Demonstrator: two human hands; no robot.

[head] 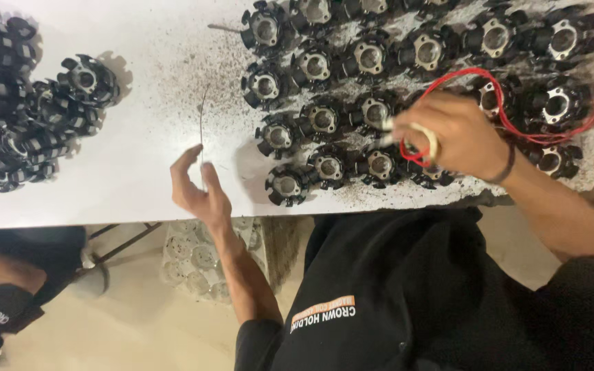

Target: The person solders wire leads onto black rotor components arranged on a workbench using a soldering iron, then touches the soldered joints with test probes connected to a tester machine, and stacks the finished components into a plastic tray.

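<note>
**Wiring a stator on the bench**

The right hand [458,134] pinches a looped red wire [517,103] and a pale sleeve in its fingers, over the motor stators [324,120] ranked at the bench's [139,103] two o'clock. The left hand [197,189], at six o'clock, hangs open with fingers spread beside a thin wire strand [202,113]. This looks like lead fitting; steady threading seems needed.

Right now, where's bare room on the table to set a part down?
Bare patch: the white tabletop between the heap of black round motor cores and the gridded cores, around the open left hand. Crowded: under the right hand holding red wire.
</note>
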